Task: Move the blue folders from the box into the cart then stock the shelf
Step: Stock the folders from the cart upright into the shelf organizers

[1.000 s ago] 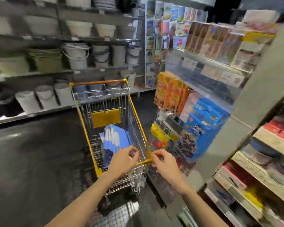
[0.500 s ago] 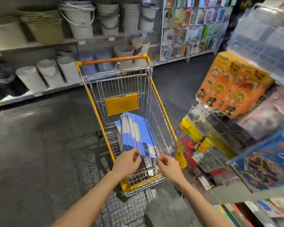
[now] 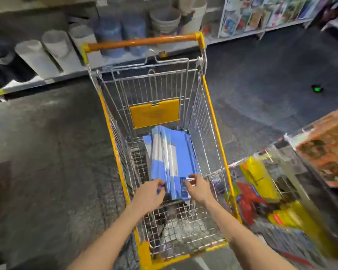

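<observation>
A stack of blue folders (image 3: 172, 158) lies inside the wire shopping cart (image 3: 213, 121), which has yellow trim and an orange handle at the far end. Both my arms reach down into the cart's near end. My left hand (image 3: 148, 195) has its fingers curled at the near left edge of the stack. My right hand (image 3: 198, 189) pinches the near right corner of the folders, by a dark label. The undersides of the folders and my fingertips are partly hidden.
Display shelf goods (image 3: 261, 184) in yellow, red and orange crowd the right side, close to the cart. White and grey buckets (image 3: 53, 47) line a low shelf across the aisle. A card rack (image 3: 261, 14) stands at the far right. Dark floor (image 3: 47, 152) lies on the left.
My view has tilted down toward the cart. Both hands have gone from the cart's near rim down into the basket and taken hold of the near end of the blue folders.
</observation>
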`<state>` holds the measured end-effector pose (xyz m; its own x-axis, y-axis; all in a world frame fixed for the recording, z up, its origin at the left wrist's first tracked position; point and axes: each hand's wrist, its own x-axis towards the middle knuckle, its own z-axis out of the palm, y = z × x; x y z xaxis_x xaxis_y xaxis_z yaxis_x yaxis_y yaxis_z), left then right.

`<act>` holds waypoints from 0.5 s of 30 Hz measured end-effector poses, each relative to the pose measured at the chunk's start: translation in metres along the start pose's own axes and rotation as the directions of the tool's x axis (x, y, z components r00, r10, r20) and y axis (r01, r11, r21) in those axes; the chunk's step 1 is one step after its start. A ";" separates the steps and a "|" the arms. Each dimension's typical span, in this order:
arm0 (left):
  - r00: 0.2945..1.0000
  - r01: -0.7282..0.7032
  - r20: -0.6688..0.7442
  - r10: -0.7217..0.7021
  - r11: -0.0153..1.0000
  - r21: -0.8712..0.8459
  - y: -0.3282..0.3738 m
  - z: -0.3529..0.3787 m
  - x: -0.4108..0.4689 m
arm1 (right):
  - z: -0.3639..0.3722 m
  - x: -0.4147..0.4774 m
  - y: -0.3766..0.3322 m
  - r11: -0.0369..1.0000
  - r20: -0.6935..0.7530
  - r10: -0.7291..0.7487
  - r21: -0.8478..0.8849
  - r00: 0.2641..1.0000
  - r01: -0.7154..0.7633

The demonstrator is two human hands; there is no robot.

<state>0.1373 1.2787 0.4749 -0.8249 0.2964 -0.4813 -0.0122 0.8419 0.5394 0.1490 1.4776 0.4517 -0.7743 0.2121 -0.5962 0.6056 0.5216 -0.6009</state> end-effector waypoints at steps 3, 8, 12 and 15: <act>0.997 0.076 0.032 -0.074 0.994 -0.076 -0.002 0.010 0.031 | -0.003 0.044 -0.005 1.000 0.047 0.029 -0.002 0.998 -0.029; 0.984 0.171 0.067 -0.163 0.976 -0.139 -0.009 0.030 0.062 | 0.012 0.108 -0.005 0.997 0.055 0.079 0.000 0.995 -0.079; 0.952 0.304 0.096 -0.290 0.933 -0.194 -0.022 0.048 0.076 | 0.039 0.146 0.000 0.995 0.065 0.075 -0.078 0.995 -0.070; 0.936 0.348 0.052 -0.349 0.892 -0.289 -0.031 0.059 0.083 | 0.059 0.169 0.001 0.989 0.065 0.066 -0.135 0.996 -0.057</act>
<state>0.1021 1.3035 0.3774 -0.7384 0.0071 -0.6743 -0.4617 0.7235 0.5132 0.0301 1.4653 0.3189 -0.7189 0.1923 -0.6680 0.6187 0.6151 -0.4887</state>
